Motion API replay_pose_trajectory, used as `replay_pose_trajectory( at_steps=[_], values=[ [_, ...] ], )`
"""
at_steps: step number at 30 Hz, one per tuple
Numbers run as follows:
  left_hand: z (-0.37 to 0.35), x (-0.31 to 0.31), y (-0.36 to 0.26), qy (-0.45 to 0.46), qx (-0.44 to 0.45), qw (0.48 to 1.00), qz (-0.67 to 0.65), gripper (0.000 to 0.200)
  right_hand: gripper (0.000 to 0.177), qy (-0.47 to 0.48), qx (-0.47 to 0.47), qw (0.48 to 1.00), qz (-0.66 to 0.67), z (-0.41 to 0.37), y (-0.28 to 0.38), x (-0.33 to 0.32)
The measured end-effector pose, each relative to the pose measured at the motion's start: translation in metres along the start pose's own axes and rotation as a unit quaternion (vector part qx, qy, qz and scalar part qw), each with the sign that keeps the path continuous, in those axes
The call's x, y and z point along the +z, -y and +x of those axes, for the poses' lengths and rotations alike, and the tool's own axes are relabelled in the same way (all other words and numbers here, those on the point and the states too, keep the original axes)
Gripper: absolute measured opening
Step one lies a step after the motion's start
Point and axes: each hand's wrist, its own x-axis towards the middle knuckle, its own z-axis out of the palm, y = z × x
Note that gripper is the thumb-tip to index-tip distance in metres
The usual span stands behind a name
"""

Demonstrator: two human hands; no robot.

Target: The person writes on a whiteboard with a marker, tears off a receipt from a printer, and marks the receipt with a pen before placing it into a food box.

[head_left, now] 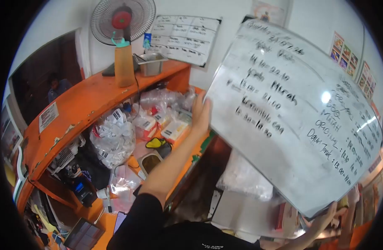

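A large whiteboard (279, 112) with black handwriting hangs tilted in the air, its right side lower. My left hand (201, 113) grips its left edge, fingers partly hidden by the board. At the bottom right corner, my right hand (334, 209) is closed on the board's lower edge. Below the board are clear plastic bags (245, 175) and a pale flat surface (241, 212). To the left of my left hand, plastic packets (158, 98) lie on the shelf under the orange counter (79, 102).
On the counter stand a fan (123, 21), an orange bottle (124, 66) and a metal container (152, 64). Another whiteboard (183, 37) is on the wall. Posters (343, 54) hang at the right. Behind an opening at the left is a person (57, 87).
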Motion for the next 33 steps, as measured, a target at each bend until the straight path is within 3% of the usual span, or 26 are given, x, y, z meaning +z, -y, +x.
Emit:
replay_pose_trajectory(
  at_steps=[1,3,4,6,8,10,11,13,15,16,19,20,22,26,31,33],
  values=[
    [0.042,-0.01,-0.02,0.055,0.025,0.998,-0.027,0.05,0.052,0.0,0.016,0.998,0.062,-0.006,-0.012,0.028],
    [0.094,-0.021,-0.043,0.06,0.143,0.988,0.024,0.051,0.051,-0.019,0.035,0.985,0.167,-0.036,-0.018,0.099],
    [0.104,-0.033,-0.056,0.052,0.151,0.987,0.032,0.051,0.048,-0.038,0.038,0.976,0.211,-0.046,-0.017,0.138],
    [0.116,-0.07,-0.08,-0.048,0.331,0.913,0.233,0.051,0.041,0.014,0.028,0.97,0.242,-0.041,-0.066,0.192],
    [0.11,-0.128,-0.083,-0.143,0.37,0.865,0.308,0.046,0.029,0.058,0.048,0.961,0.268,-0.054,-0.06,0.266],
    [0.095,-0.196,-0.089,-0.233,0.297,0.773,0.51,0.034,0.025,0.048,0.071,0.943,0.322,-0.063,-0.058,0.346],
    [0.093,-0.237,-0.075,-0.243,0.279,0.709,0.601,0.035,0.024,0.047,0.075,0.948,0.306,-0.063,-0.062,0.387],
    [0.085,-0.307,-0.043,-0.275,0.149,0.574,0.757,0.044,0.026,0.059,0.079,0.95,0.296,-0.067,-0.057,0.466],
    [0.074,-0.364,-0.018,-0.212,0.105,0.477,0.847,0.054,0.026,0.069,0.056,0.953,0.29,-0.072,-0.058,0.55],
    [0.073,-0.366,-0.02,-0.213,0.109,0.464,0.853,0.054,0.026,0.066,0.032,0.958,0.278,-0.075,-0.06,0.593],
    [0.071,-0.356,-0.024,-0.106,0.104,0.513,0.846,0.059,0.025,0.058,0.007,0.958,0.281,-0.099,-0.028,0.698],
    [0.07,-0.356,-0.023,-0.108,0.099,0.502,0.852,0.059,0.025,0.048,-0.004,0.959,0.281,-0.11,-0.025,0.734],
    [0.069,-0.357,-0.022,-0.162,0.056,0.54,0.824,0.06,0.024,0.057,0.018,0.968,0.244,-0.131,-0.012,0.786],
    [0.071,-0.356,-0.027,-0.158,0.053,0.537,0.827,0.061,0.024,0.047,0.011,0.979,0.198,-0.169,-0.007,0.868],
    [0.071,-0.353,-0.026,-0.134,0.049,0.543,0.828,0.062,0.024,0.086,-0.028,0.99,0.11,-0.171,-0.02,0.918],
    [0.071,-0.353,-0.025,-0.13,0.042,0.54,0.83,0.062,0.026,0.037,-0.05,0.992,0.113,-0.154,-0.036,0.939]
  ],
)
